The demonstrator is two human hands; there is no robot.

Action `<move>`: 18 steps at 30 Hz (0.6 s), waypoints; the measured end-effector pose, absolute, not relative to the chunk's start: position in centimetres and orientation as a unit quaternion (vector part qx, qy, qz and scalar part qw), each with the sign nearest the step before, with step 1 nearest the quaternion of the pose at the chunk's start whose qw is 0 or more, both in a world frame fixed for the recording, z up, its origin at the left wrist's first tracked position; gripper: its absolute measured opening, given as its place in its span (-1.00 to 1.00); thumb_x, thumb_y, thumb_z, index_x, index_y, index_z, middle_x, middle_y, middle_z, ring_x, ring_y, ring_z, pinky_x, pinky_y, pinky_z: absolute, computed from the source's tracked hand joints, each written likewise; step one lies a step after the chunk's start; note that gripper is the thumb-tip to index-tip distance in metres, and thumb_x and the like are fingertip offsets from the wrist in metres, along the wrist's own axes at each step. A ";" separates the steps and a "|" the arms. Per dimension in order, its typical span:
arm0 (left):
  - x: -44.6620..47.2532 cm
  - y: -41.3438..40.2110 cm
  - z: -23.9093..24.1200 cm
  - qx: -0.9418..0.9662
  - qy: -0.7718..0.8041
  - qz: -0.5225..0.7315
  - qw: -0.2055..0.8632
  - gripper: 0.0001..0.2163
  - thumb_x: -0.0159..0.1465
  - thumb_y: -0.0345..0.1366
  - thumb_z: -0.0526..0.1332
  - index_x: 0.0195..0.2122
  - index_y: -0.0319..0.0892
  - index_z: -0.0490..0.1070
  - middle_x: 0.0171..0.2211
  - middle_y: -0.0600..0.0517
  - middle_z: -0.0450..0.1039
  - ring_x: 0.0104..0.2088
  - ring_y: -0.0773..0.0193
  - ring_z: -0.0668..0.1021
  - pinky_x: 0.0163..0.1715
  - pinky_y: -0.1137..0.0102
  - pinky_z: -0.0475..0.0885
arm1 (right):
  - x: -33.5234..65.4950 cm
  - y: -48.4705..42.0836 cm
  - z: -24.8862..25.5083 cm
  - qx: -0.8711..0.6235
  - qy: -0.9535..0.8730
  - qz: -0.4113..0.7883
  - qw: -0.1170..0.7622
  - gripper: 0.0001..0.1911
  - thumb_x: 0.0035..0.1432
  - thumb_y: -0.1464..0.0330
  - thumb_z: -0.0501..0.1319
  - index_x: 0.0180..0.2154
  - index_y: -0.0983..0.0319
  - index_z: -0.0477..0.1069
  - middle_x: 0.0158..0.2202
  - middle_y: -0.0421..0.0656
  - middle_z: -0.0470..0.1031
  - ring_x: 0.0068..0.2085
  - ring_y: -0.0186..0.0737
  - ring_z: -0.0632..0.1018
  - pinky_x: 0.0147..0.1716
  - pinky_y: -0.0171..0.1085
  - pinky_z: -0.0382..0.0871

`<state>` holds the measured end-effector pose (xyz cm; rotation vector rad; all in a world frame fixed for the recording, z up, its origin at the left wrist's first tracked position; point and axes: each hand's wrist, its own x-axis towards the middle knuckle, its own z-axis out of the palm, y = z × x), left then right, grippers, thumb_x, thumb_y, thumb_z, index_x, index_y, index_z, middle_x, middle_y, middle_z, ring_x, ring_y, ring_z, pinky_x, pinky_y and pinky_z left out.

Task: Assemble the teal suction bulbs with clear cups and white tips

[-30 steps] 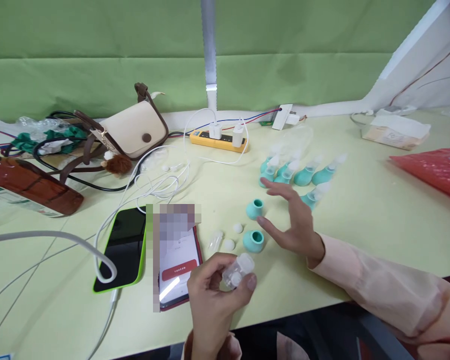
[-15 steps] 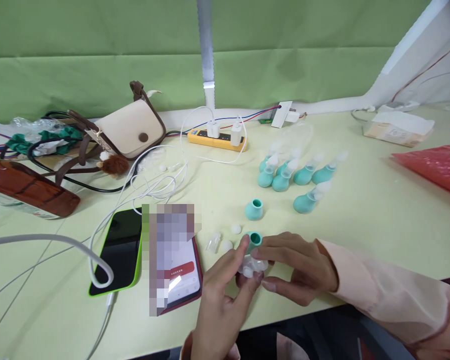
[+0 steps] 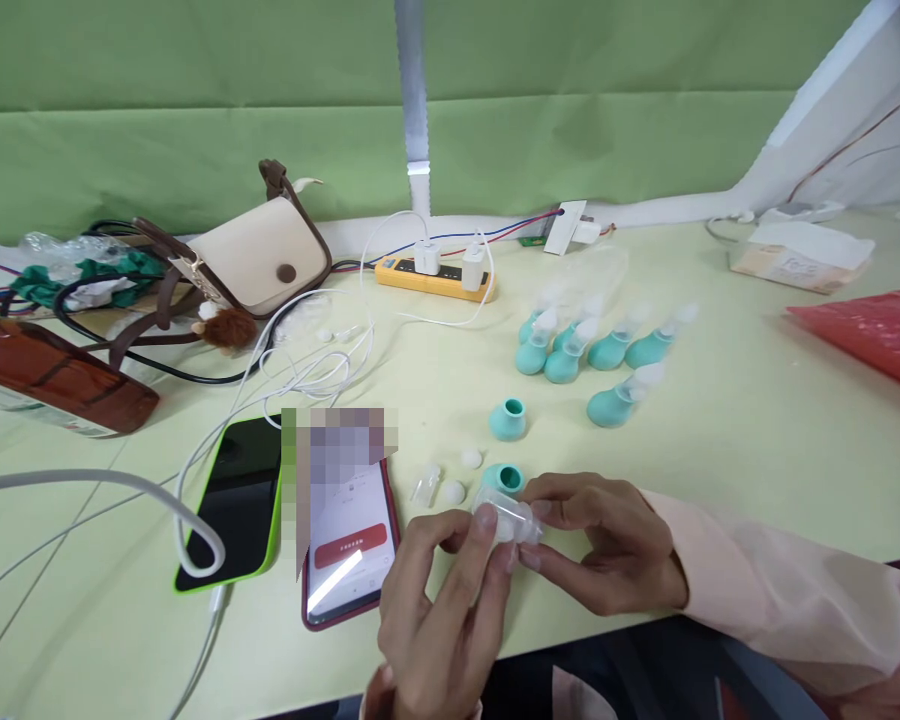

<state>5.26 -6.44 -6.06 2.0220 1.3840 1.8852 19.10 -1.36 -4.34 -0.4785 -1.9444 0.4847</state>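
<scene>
Between my hands, just above the near table edge, is a clear plastic nozzle (image 3: 521, 521) lying roughly sideways, with a whitish part by its left end. My left hand (image 3: 446, 590) pinches the left end between thumb and fingers. At the right end, the thumb and fingertips of my right hand (image 3: 607, 545) close on the nozzle. Right behind it sits an open teal rubber bulb (image 3: 508, 479), partly hidden. Another open teal bulb (image 3: 508, 420) stands farther back. To the left lie a second clear nozzle (image 3: 426, 485) and two small white round pieces (image 3: 454, 491).
Several teal bulbs with clear tips (image 3: 562, 362) stand at the back right. Left are a phone (image 3: 349, 540), a green-cased phone (image 3: 236, 500), white cables and a brown bottle (image 3: 60, 375). Behind lie a cream bag (image 3: 262, 260) and a yellow power strip (image 3: 435, 285). A red package (image 3: 870, 325) lies right.
The clear nozzle has turned sideways and shows more plainly. My right fingers have moved from over the pieces to its right end. My left fingers have shifted their grip.
</scene>
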 end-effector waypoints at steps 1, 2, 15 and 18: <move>5.4 -6.5 -6.0 0.655 0.462 0.598 0.018 -0.62 0.04 -0.67 0.20 -0.10 -0.27 0.39 -0.39 -0.01 0.34 -0.42 0.37 0.39 -0.54 0.47 0.36 | 19.0 -1.4 -4.4 -0.199 -0.809 0.193 0.518 -0.79 -0.03 0.55 0.19 -0.38 0.24 0.17 -0.57 -0.21 0.37 -0.47 -0.32 0.46 -0.57 -0.41 0.37; 5.5 -6.5 -6.0 0.656 0.470 0.590 0.004 -0.64 0.05 -0.67 0.20 -0.12 -0.27 0.40 -0.40 0.00 0.34 -0.43 0.37 0.39 -0.54 0.47 0.36 | 19.0 -1.4 -4.4 -0.200 -0.809 0.184 0.522 -0.79 -0.03 0.55 0.18 -0.38 0.24 0.17 -0.57 -0.21 0.37 -0.47 -0.33 0.46 -0.58 -0.42 0.36; 5.4 -6.9 -5.7 0.692 0.458 0.557 -0.044 -0.78 0.06 -0.65 0.19 -0.29 -0.29 0.42 -0.37 -0.07 0.47 -0.34 0.22 0.51 -0.46 0.39 0.48 | 19.1 -1.3 -4.4 -0.205 -0.836 0.036 0.508 -0.89 0.06 0.53 0.14 -0.36 0.27 0.21 -0.54 -0.18 0.38 -0.48 -0.39 0.46 -0.56 -0.46 0.39; 5.5 -6.7 -5.3 0.667 0.465 0.582 -0.010 -0.72 -0.01 -0.70 0.23 -0.28 -0.31 0.42 -0.38 -0.05 0.46 -0.37 0.25 0.51 -0.41 0.39 0.48 | 19.2 -1.2 -4.3 -0.207 -0.842 0.027 0.498 -0.90 0.06 0.52 0.14 -0.35 0.28 0.21 -0.53 -0.15 0.39 -0.46 -0.37 0.47 -0.55 -0.45 0.40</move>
